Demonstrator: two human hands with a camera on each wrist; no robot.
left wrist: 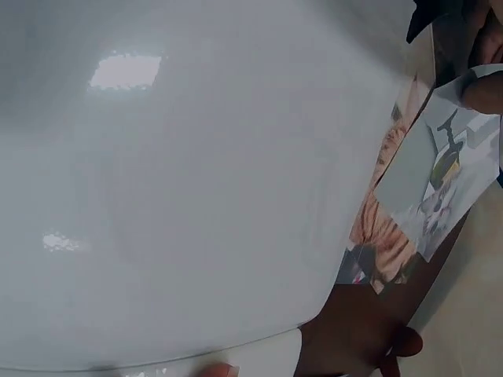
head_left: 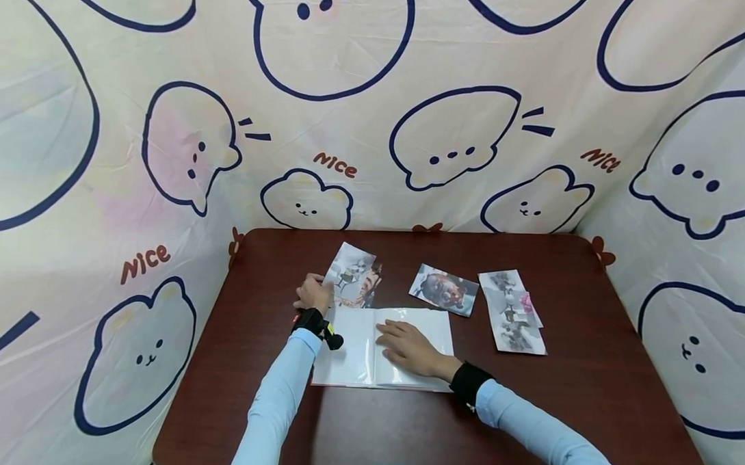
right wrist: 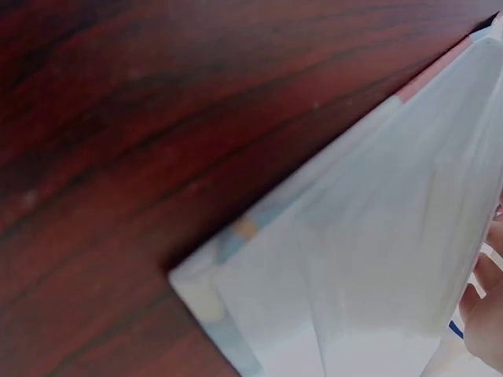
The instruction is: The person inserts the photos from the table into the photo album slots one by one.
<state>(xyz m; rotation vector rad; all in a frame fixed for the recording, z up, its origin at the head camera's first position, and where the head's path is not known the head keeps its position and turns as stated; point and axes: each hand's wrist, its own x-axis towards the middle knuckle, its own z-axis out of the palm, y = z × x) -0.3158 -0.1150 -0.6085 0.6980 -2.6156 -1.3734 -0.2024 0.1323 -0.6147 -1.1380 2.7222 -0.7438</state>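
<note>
A photo album (head_left: 349, 362) lies spread on the table, its white pages under shiny clear sleeves. My right hand (head_left: 411, 349) rests flat on the right-hand page, fingers extended. Beyond the album's upper left corner, my left hand (head_left: 313, 293) pinches the edge of a photo print (head_left: 349, 264). The left wrist view shows a fingertip (left wrist: 483, 94) over that print's corner. Under it lies another print (left wrist: 383, 236) with an orange-brown pattern, partly hidden by the album page. In the right wrist view, the album's cover edge (right wrist: 244, 228) and some fingers (right wrist: 487, 306) appear.
One animal print (head_left: 444, 290) lies behind the album. To the right, a long print (head_left: 513, 333) overlaps another with a pink flower (head_left: 526, 303). The brown table (head_left: 588, 397) has rounded corners; a patterned cloth (head_left: 376, 137) hangs behind and at both sides.
</note>
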